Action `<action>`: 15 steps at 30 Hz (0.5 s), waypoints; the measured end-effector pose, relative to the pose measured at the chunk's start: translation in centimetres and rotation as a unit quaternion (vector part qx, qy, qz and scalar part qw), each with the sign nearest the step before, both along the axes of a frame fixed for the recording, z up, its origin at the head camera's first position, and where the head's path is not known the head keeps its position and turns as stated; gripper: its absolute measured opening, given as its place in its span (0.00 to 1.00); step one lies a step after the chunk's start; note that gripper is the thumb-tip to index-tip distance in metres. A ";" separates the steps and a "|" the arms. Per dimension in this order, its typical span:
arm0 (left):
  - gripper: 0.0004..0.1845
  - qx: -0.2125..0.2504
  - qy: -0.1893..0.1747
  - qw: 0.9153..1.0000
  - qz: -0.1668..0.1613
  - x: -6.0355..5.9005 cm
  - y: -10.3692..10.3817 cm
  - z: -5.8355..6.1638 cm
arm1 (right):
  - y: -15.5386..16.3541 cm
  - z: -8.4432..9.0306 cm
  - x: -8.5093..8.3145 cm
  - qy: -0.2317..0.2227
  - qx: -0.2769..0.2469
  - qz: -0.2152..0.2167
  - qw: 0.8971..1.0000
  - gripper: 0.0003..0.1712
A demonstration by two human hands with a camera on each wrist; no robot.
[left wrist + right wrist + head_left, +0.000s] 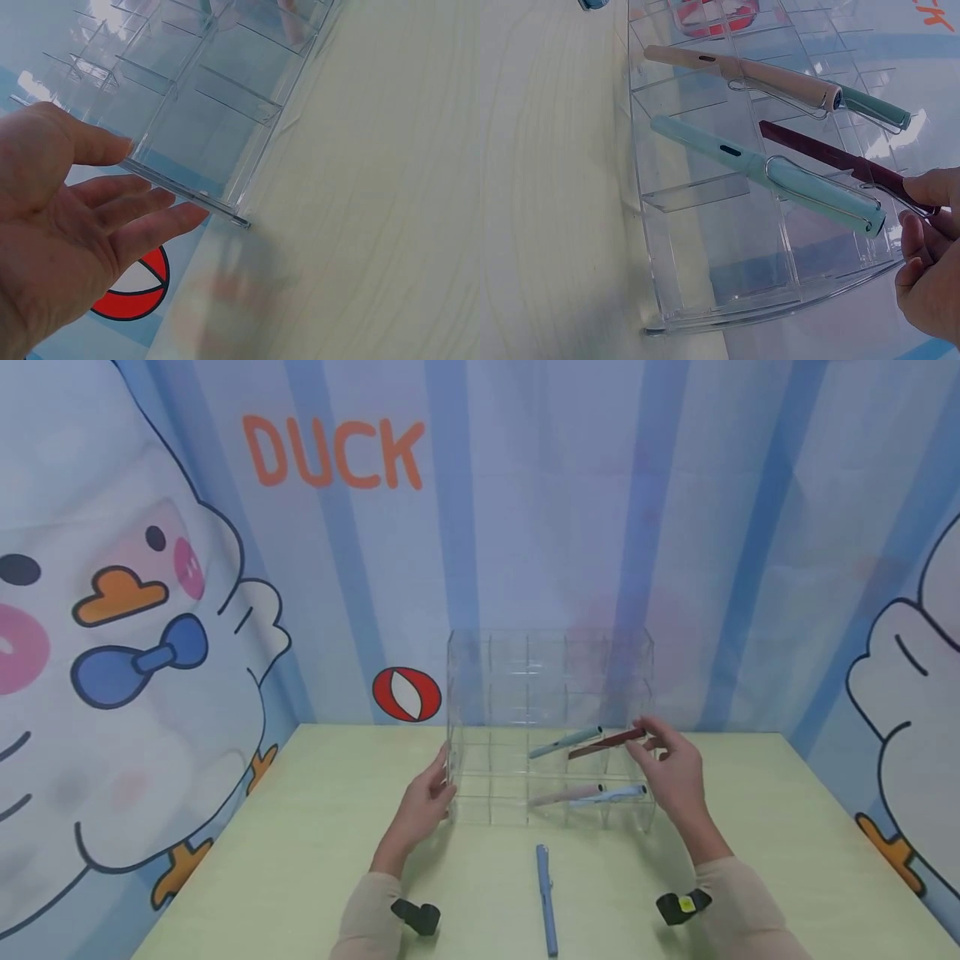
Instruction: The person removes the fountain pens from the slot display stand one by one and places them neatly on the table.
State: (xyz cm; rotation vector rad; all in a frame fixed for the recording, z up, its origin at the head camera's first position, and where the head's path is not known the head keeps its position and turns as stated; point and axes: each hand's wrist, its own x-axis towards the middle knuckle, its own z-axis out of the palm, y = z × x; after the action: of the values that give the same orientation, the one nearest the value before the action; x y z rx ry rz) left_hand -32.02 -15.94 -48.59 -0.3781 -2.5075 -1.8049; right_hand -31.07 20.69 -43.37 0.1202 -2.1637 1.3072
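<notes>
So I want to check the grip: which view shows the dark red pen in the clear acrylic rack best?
The right wrist view: the dark red pen fills the frame, its end pinched by the right hand. The head view shows it small in the clear acrylic rack. The left wrist view shows none of it.

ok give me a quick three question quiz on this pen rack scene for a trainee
1. True or false: the right hand pinches the dark red pen at the clear acrylic rack.
2. How many pens sit in the rack, counting the one being held? A) two B) four C) six
3. Fill in: the left hand touches the rack's ____ side with straight fingers.

Key
1. True; the finger and thumb grip its back end.
2. B: the teal pen and dark red pen above, the pink pen and light blue pen below. Another blue pen lies on the table.
3. Left.
</notes>
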 end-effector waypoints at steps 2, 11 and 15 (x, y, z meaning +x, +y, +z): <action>0.38 -0.002 -0.001 1.000 0.000 0.0 0.0 0.0 | -0.1 0.0 -0.1 0.000 0.002 0.000 1.000 0.22; 0.38 -0.006 -0.004 1.000 0.003 0.1 0.0 0.2 | -0.4 -0.5 -0.5 -0.020 -0.011 0.001 1.000 0.21; 0.38 -0.009 -0.001 1.000 0.003 0.1 -0.1 0.2 | -0.5 -0.4 -0.6 -0.028 -0.020 0.007 0.999 0.22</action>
State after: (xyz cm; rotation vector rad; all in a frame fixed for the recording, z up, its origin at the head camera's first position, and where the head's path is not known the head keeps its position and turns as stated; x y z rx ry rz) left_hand -31.94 -16.05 -48.39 -0.3693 -2.5241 -1.7822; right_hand -31.66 20.20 -43.75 0.0845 -2.1858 1.3771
